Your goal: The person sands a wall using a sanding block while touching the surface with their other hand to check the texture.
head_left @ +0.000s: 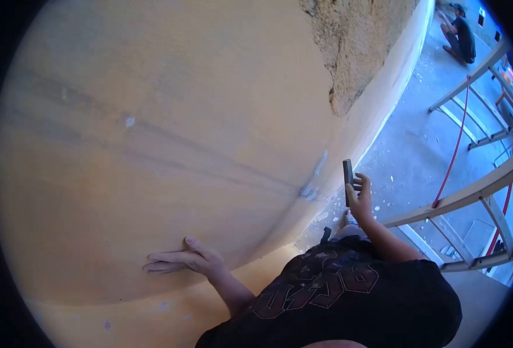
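Observation:
My left hand touches the lower part of the yellowish plastered wall, fingers stretched out and thumb apart, holding nothing. A dark, narrow rectangular tool is gripped in my right hand, standing roughly upright beside the wall. Its exact kind does not show, since I see it nearly edge-on. Between the hands, a patch of grey filler marks the wall. A smaller pale spot lies further left. Higher up, rough crumbly masonry is exposed where the plaster is gone.
Two metal ladders stand to my right, with a red cord hanging by them. Pale debris is scattered over the grey floor. Another person crouches by the wall at the far upper right.

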